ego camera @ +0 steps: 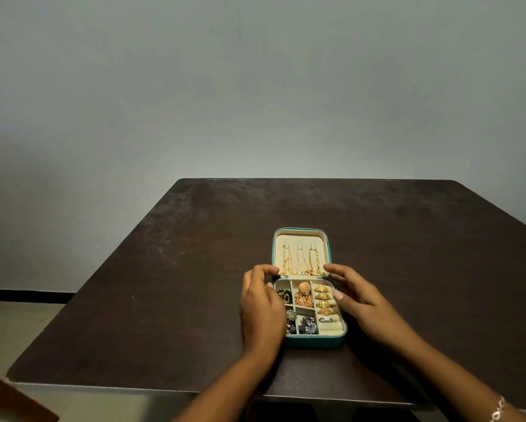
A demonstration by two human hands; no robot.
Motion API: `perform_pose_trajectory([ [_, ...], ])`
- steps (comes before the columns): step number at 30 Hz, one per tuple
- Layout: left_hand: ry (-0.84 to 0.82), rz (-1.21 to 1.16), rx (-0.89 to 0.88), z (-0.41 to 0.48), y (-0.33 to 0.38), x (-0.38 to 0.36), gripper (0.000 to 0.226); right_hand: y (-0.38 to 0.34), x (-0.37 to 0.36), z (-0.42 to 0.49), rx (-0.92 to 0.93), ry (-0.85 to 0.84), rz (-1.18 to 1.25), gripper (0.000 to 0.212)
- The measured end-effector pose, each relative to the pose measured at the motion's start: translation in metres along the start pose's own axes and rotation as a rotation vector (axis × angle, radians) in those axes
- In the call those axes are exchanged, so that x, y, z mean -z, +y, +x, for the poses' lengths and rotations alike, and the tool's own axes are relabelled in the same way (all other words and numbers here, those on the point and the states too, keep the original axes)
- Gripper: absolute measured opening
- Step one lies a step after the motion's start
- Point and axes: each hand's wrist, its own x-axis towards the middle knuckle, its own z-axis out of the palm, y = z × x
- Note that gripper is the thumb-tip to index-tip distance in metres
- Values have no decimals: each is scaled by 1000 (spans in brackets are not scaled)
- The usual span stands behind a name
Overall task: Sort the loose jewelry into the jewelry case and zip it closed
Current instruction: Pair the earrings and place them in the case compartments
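Note:
A teal jewelry case [315, 342] lies open on the dark table [164, 269]. Its lid [301, 239] lies flat at the far side, with gold chains [300, 261] hung on three hooks. The cream tray holds gold earrings [303, 295], gold rings [323, 296] in the right-hand roll, a silver ring [325, 319] and dark silver pieces [307, 325]. My left hand [261, 309] rests on the case's left side, fingertips at the hinge corner. My right hand [356, 295] touches the right side near the hinge. No loose jewelry shows on the table.
A plain grey wall stands behind the table. A brown wooden edge [9, 400] juts in at the bottom left. I wear a silver bracelet [498, 411] on my right wrist. The table's near edge runs just below my forearms.

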Motion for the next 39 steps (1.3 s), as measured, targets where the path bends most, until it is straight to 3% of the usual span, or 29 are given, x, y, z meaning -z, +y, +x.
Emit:
perform_pose_trajectory([
  [5, -138, -95, -28, -10, 4, -12, 22, 7, 30, -10, 8, -35, -92, 41],
  [8, -242, -131, -82, -15, 4, -18, 13, 12, 51, -18, 82, -21, -362, 44],
  [13, -343, -35, -109, -18, 2, -20, 35, 19, 71, -51, 298, 23, -841, 67],
  [15, -353, -28, -121, -19, 3, -18, 38, 27, 70, -59, 366, 32, -971, 63],
  [18, -365, -30, -114, -20, 3, -16, 38, 36, 62, -61, 348, -26, -1115, 85],
  [21, -365, -45, -87, -21, 2, -17, 37, 35, 58, -60, 345, -50, -1127, 91],
  [25, -359, -48, -90, -21, 2, -18, 34, 33, 58, -58, 398, -51, -1136, 77],
  [28, -361, -46, -91, -21, 3, -18, 34, 33, 56, -56, 378, -25, -1065, 52],
  [35, -340, -53, -87, -22, 5, -18, 35, 34, 43, -46, 317, -6, -1050, 67],
  [39, -325, -45, -95, -22, 4, -19, 33, 31, 43, -40, 184, -39, -1006, 83],
])
